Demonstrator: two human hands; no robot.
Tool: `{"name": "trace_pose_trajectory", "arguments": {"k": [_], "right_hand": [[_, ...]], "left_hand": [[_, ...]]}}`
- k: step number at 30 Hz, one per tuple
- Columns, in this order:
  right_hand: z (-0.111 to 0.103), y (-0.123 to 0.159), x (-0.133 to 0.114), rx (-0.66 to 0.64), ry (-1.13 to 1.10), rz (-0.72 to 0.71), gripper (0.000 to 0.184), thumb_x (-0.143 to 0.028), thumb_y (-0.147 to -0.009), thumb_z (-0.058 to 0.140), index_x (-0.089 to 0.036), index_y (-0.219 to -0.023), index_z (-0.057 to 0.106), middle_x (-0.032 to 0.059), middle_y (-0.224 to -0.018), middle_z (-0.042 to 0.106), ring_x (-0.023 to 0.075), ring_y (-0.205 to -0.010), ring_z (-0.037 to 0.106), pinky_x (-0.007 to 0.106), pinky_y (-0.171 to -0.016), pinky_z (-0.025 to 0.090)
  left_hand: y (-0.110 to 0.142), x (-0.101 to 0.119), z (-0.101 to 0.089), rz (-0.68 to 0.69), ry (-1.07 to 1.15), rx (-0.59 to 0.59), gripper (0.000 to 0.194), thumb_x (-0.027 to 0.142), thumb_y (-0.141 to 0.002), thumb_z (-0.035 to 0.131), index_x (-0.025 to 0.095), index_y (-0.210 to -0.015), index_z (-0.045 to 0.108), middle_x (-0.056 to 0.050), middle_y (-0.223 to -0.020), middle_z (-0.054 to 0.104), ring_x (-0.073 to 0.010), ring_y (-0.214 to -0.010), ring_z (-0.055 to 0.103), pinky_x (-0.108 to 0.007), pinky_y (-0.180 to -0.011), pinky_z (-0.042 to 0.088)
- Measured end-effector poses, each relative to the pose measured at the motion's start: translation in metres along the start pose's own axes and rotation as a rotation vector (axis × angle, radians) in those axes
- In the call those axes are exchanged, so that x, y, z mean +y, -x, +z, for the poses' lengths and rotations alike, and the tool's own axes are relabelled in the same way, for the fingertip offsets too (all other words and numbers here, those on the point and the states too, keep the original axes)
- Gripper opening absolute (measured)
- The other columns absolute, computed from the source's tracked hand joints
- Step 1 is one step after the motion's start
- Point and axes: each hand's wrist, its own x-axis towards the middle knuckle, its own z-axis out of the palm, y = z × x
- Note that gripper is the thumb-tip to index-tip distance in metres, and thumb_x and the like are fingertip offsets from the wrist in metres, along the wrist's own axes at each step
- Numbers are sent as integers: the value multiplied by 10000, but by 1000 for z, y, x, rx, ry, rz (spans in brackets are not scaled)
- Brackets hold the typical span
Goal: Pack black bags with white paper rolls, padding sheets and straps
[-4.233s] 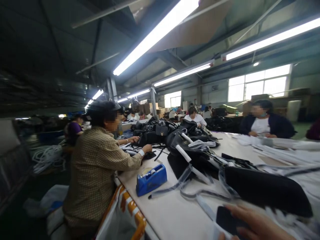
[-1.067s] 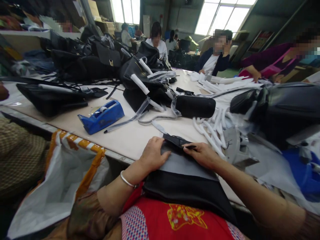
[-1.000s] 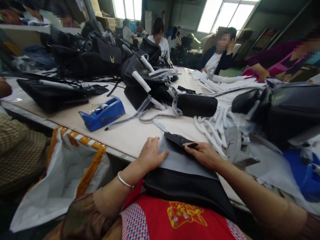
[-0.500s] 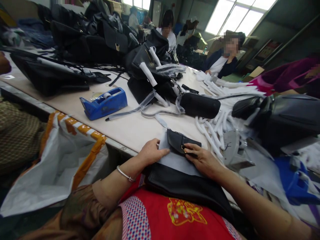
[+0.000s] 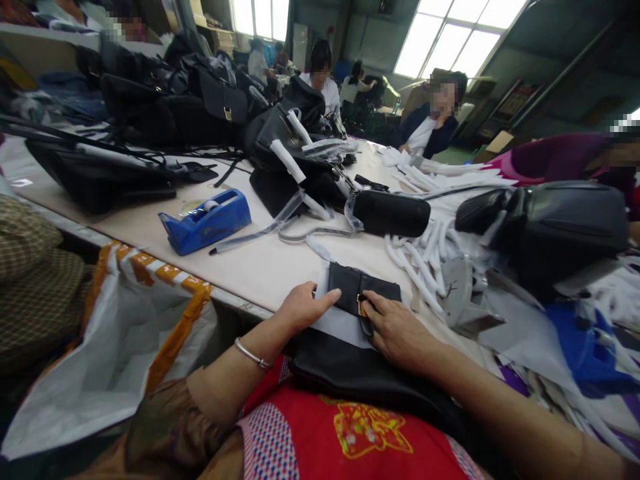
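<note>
A black bag lies across my lap and the table edge, its smooth body nearest me. Beyond a white sheet is its small black flap with a gold-coloured buckle. My left hand holds the bag at its left side, thumb stretched over the sheet and flap edge, fingertips partly hidden. The fingers of my right hand are bent onto the buckle and its short black strap. Part of the strap lies under those fingers.
A blue tape dispenser stands to the left. Black bags with wrapped straps lie beyond, and white padding rolls to the right. An open white sack hangs below the table edge. Several people sit around.
The flap now lies flatter and squarer to me. My right fingers have shifted slightly left onto the buckle, and the strap end shows below it. My left thumb now overlaps the flap edge.
</note>
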Motion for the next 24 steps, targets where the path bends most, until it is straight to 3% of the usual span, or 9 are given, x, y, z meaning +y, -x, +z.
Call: {"name": "trace_pose_trajectory", "arguments": {"k": [4,10,14,19,21,24], "right_hand": [[-2,6,2,34,-102,18,626,-284,-839,601,-37,-1405,498,252,-1531,362,375,-1367,408,510,-1113,361],[-18,10,9,120,-243,-28,717,-294,-800,677,-126,-1460,454,214,-1552,342,365,-1390,390,518,-1109,379],[-27,18,27,165,-389,-52,587,-340,-834,671,-182,-1386,552,167,-1535,389,311,-1370,439,458,-1132,377],[-23,23,46,264,-418,-61,475,-381,-859,651,-196,-1296,637,147,-1473,481,293,-1343,471,443,-1137,372],[-16,21,51,336,-445,30,463,-394,-878,617,-191,-1294,635,143,-1453,503,282,-1337,476,442,-1147,357],[0,18,63,445,-559,352,527,-411,-876,596,-159,-1338,583,162,-1458,493,297,-1344,465,480,-1148,341]], "left_hand": [[-6,1,9,-47,-96,44,533,628,-812,544,129,-961,656,-169,-970,713,-293,-894,660,-317,-696,425],[-9,1,14,-58,-122,54,514,604,-816,557,124,-969,661,-181,-998,719,-297,-915,667,-316,-711,435],[-9,1,13,-68,-111,44,508,603,-818,558,126,-952,667,-169,-978,722,-283,-892,665,-306,-688,430],[-9,5,9,-93,-90,22,498,607,-830,540,133,-903,673,-154,-921,724,-269,-838,663,-298,-651,424],[-8,8,7,-105,-82,16,495,604,-834,537,132,-886,676,-156,-907,724,-272,-833,663,-301,-651,423],[-8,10,6,-129,-60,19,487,591,-833,547,126,-891,680,-166,-920,726,-284,-857,666,-307,-672,429]]}}
